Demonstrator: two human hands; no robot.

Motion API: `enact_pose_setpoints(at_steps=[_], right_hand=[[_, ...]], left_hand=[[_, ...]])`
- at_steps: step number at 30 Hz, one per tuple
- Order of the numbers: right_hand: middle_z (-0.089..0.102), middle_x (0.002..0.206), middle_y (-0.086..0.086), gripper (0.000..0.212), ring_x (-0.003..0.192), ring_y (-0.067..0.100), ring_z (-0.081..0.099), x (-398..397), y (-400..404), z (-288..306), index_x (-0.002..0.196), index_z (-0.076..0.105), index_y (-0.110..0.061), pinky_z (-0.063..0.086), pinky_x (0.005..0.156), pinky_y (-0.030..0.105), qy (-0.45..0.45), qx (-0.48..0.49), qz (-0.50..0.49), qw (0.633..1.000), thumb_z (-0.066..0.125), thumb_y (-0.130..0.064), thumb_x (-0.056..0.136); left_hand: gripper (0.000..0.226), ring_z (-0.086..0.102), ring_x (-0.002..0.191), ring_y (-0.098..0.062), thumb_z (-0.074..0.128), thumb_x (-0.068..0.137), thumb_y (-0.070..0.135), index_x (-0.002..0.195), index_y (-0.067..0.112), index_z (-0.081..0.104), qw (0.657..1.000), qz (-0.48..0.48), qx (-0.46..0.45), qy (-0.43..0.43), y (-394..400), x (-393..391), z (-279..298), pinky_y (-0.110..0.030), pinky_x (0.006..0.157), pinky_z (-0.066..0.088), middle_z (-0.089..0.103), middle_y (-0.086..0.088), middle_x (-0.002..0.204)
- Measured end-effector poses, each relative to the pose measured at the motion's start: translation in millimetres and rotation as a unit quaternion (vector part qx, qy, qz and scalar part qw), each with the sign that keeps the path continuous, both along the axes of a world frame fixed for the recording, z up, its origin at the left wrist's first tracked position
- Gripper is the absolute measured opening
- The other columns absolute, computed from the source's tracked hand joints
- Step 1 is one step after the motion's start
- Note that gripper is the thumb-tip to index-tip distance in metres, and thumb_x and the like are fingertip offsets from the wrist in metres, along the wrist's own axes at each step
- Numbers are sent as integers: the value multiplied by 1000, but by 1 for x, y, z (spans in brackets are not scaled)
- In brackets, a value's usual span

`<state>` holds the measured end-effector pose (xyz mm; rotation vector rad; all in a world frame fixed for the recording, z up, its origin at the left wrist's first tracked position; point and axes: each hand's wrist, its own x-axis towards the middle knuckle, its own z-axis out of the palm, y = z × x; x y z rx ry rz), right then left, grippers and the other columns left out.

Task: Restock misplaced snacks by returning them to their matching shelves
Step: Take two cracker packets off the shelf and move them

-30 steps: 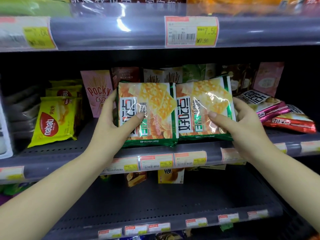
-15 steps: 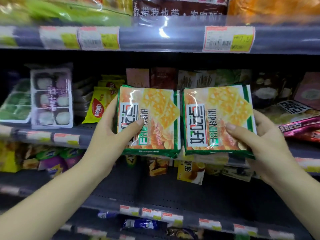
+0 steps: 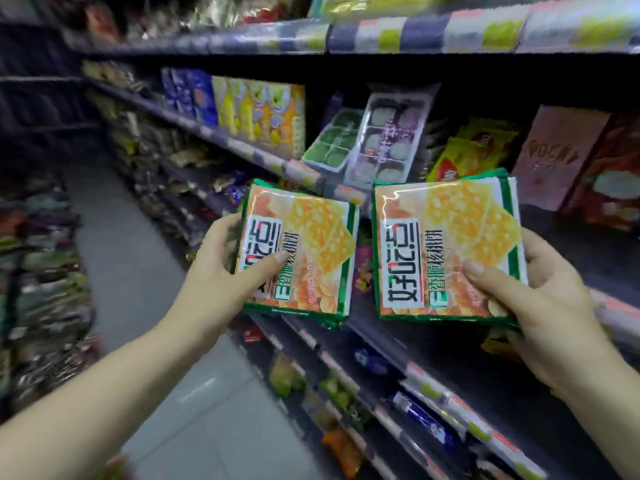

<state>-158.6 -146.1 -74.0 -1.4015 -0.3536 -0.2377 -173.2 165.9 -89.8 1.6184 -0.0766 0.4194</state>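
I hold two matching cracker packs, orange with green edges and shiny wrap, out in front of the shelving. My left hand (image 3: 221, 271) grips the left cracker pack (image 3: 304, 251), thumb across its front. My right hand (image 3: 530, 292) grips the right cracker pack (image 3: 446, 244) the same way, fingers behind it. Both packs hang in the air, clear of the shelf (image 3: 263, 155), side by side with a narrow gap between them.
Behind the packs the shelf carries mochi trays (image 3: 377, 140), yellow wafer bags (image 3: 464, 154), a pink Pocky box (image 3: 557, 157) and yellow and blue boxes (image 3: 256, 109). Lower shelves hold more snacks. The grey aisle floor (image 3: 138, 271) runs away on the left, with another rack beyond it.
Both packs have come off the shelf and out toward me. The view has swung left, so the aisle and floor now show and the Pocky and wafer bags sit to the right.
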Motion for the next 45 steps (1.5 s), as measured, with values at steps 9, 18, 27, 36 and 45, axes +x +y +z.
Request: enact_pose_setpoints(at_steps=[9, 18, 27, 36, 45], right_hand=[[72, 114, 10, 59, 96, 26, 71, 79, 168, -20, 120, 60, -16, 59, 73, 32, 40, -20, 148, 988, 77, -20, 64], [74, 108, 9, 52, 89, 21, 73, 153, 364, -22, 113, 64, -17, 58, 68, 27, 55, -8, 244, 968, 78, -22, 63], [75, 105, 12, 54, 85, 25, 74, 225, 500, -31, 116, 62, -12, 59, 64, 29, 82, -1, 283, 956, 76, -15, 64], [75, 105, 10, 57, 87, 28, 74, 337, 600, -47, 114, 65, -21, 59, 66, 31, 76, -18, 325, 943, 82, -26, 60], [75, 102, 15, 48, 83, 31, 75, 477, 710, -41, 108, 69, -20, 59, 63, 32, 107, -8, 354, 929, 78, -20, 61]], left_hand=[[65, 73, 76, -18, 93, 51, 21, 108, 28, 64, 986, 133, -75, 72, 148, -6, -15, -42, 68, 59, 77, 4, 96], [35, 67, 55, -10, 80, 60, 2, 91, 12, 68, 967, 181, -144, 106, 324, 27, -19, -22, 55, 56, 75, -2, 77], [45, 74, 71, -23, 77, 64, 27, 105, 10, 68, 938, 250, -238, 43, 457, 87, -31, -37, 61, 61, 77, -13, 91], [29, 72, 96, -22, 62, 90, 42, 113, 24, 63, 948, 281, -109, 101, 536, 205, -50, -43, 83, 56, 76, 1, 104], [31, 75, 86, -21, 62, 88, 48, 109, 26, 61, 928, 335, -110, 117, 649, 322, -35, -40, 75, 58, 77, 0, 99]])
